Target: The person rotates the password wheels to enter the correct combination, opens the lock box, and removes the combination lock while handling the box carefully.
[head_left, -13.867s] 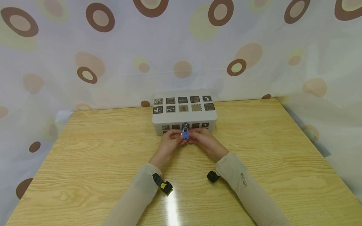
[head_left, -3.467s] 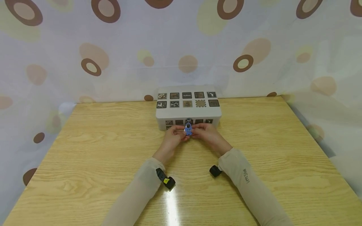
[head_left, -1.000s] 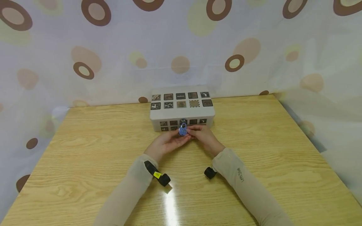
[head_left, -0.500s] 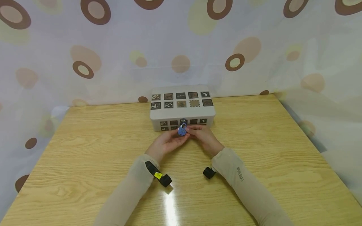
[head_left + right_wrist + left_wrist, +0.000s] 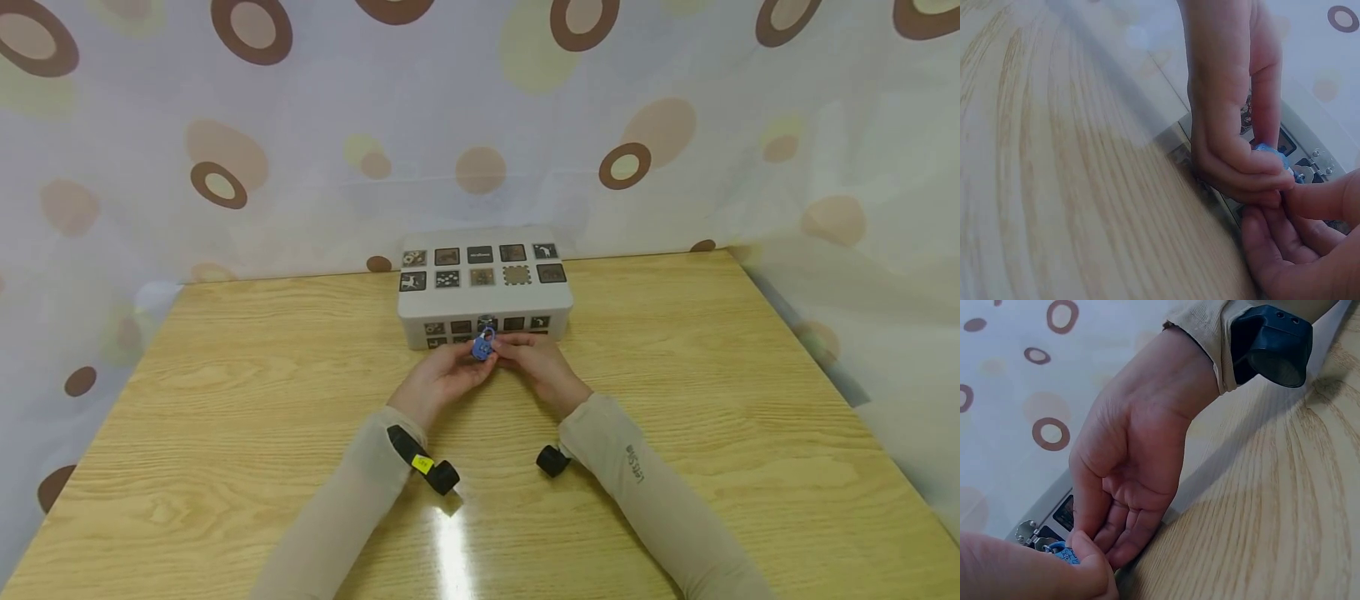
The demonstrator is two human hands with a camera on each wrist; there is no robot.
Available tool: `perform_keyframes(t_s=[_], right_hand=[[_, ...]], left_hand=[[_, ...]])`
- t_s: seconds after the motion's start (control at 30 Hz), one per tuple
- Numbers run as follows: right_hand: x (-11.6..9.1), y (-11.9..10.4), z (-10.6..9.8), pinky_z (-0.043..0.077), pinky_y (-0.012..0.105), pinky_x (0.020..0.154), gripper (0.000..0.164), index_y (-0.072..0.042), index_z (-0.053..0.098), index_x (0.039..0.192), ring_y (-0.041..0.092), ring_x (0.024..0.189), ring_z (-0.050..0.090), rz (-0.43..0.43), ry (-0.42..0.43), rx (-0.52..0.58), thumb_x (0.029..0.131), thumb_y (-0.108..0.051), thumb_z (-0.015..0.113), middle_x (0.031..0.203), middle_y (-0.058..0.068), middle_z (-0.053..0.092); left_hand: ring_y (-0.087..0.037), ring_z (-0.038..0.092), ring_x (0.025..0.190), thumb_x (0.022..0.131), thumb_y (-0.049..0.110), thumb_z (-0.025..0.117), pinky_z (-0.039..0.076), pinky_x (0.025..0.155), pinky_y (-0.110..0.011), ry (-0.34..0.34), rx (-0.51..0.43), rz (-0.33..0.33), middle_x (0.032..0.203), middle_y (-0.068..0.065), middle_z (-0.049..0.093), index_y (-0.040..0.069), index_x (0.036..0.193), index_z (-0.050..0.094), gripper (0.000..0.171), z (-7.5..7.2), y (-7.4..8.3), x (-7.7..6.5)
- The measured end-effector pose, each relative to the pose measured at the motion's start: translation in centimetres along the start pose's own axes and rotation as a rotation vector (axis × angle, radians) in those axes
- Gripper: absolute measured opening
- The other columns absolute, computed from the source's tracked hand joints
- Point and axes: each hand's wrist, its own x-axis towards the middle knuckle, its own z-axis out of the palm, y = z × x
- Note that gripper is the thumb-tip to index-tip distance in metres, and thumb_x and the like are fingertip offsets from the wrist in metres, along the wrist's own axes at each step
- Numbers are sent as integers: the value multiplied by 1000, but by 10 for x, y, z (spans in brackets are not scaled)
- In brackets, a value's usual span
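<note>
A small blue combination padlock sits at the front of a white metal box, just below the box's clasp. My left hand grips the padlock's body from the left, thumb and fingers around it. From the right, my right hand pinches its side with thumb and fingertips. In the left wrist view the padlock shows its shackle close to the metal clasp; whether it passes through cannot be made out. Fingers cover most of the padlock in the right wrist view.
The box bears small dark picture tiles and stands at the back of the wooden table, near a curtain patterned with circles. Black cameras are strapped to both wrists, the left one and the right one.
Since the oldest frame, my left hand has turned palm-up under the padlock, and the padlock's body has tilted. Over the last second the padlock has turned slightly; both hands stay on it.
</note>
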Motion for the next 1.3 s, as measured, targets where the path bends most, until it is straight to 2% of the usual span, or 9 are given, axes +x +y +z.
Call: perform_keyframes(t_s=[0.17, 0.3, 0.53, 0.73, 0.87, 1.03, 1.3], right_hand=[[1, 0, 0, 55, 20, 80, 33, 15, 55, 122, 5, 81, 61, 4, 2, 3, 93, -1, 60, 122, 23, 58], [0, 0, 1, 55, 18, 77, 33, 16, 55, 122, 5, 78, 61, 7, 10, 14, 93, 1, 59, 118, 21, 59], [-1, -1, 3, 56, 20, 77, 33, 16, 55, 123, 5, 75, 61, 24, 16, 33, 93, 3, 59, 112, 18, 60], [-2, -1, 4, 58, 23, 78, 32, 18, 54, 121, 6, 72, 63, 19, 15, 72, 93, 4, 59, 102, 14, 62], [-1, 1, 5, 58, 27, 81, 32, 18, 54, 121, 7, 71, 64, 24, 17, 89, 92, 4, 58, 97, 12, 63], [0, 4, 7, 58, 29, 81, 30, 17, 55, 120, 8, 71, 65, 11, 16, 94, 92, 5, 58, 95, 10, 65], [0, 6, 9, 59, 25, 77, 29, 16, 56, 119, 7, 69, 65, 12, 35, 139, 92, 5, 59, 92, 8, 64]], left_hand=[[-20, 48, 100, 104, 6, 32, 49, 88, -22, 3, 29, 6, 111, -18, 42, -3, 145, 24, 42, 1, 1, 0], [-20, 47, 99, 104, 5, 31, 49, 86, -22, 1, 45, -6, 111, -18, 41, -3, 144, 23, 42, 1, 3, 0], [-19, 47, 97, 103, 5, 32, 50, 82, -21, 52, 100, -4, 111, -18, 40, -3, 141, 26, 39, 4, 6, 0], [-19, 48, 92, 103, 4, 35, 51, 76, -19, 93, 171, 35, 108, -19, 41, -4, 131, 33, 29, 7, 6, 1], [-20, 47, 87, 102, 6, 37, 50, 68, -18, 122, 186, 38, 103, -20, 41, -5, 122, 35, 22, 7, 6, 1], [-17, 47, 81, 102, 8, 36, 47, 63, -15, 114, 226, 36, 99, -18, 41, -5, 115, 36, 18, 7, 7, 0], [-15, 47, 73, 102, 7, 38, 45, 59, -14, 120, 273, 63, 96, -16, 42, -2, 105, 38, 10, 8, 7, 1]])
